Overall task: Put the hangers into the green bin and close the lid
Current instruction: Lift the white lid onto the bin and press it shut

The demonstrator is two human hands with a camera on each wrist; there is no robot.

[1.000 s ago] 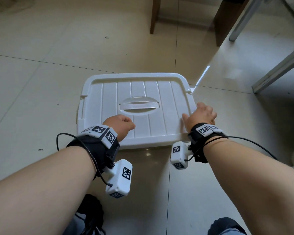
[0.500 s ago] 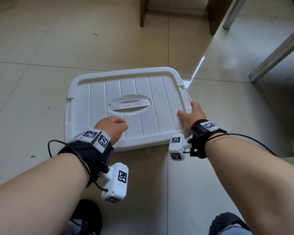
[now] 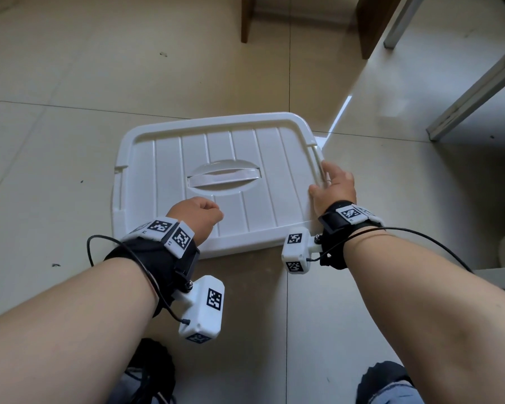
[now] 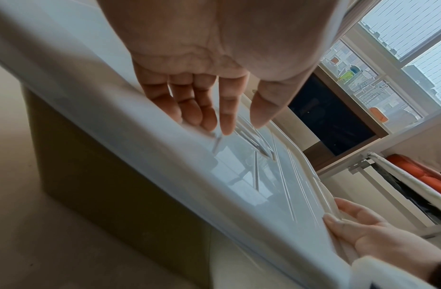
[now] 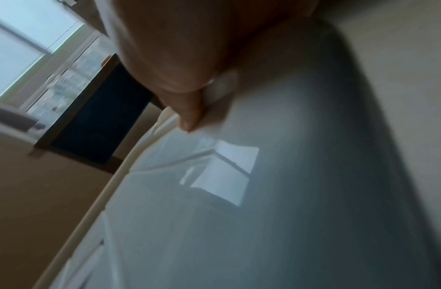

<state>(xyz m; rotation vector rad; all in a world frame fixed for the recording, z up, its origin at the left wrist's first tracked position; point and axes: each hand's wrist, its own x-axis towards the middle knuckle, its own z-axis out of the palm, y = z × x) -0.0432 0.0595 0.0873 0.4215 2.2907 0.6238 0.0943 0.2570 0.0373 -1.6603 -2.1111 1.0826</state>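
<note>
A white ribbed lid point(image 3: 169, 170) with a recessed handle point(image 3: 223, 177) lies flat on the bin on the floor. Only in the left wrist view does the bin's dull green wall point(image 4: 103, 185) show under the lid point(image 4: 165, 156). My left hand point(image 3: 197, 212) rests near the lid's front edge, its bent fingertips point(image 4: 209, 125) touching the top and holding nothing. At the lid's right edge, my right hand point(image 3: 334, 185) holds the rim, thumb point(image 5: 189, 119) on top and fingers down the side. No hanger is in view.
Beige floor tiles surround the bin. Brown wooden furniture legs point(image 3: 247, 18) stand behind it, and a grey metal frame point(image 3: 473, 91) slants at the back right. My knees point(image 3: 391, 383) are at the bottom edge.
My right hand has slid from the lid's near right corner forward along the right edge, its fingers now over the rim. The left hand has stayed on the lid.
</note>
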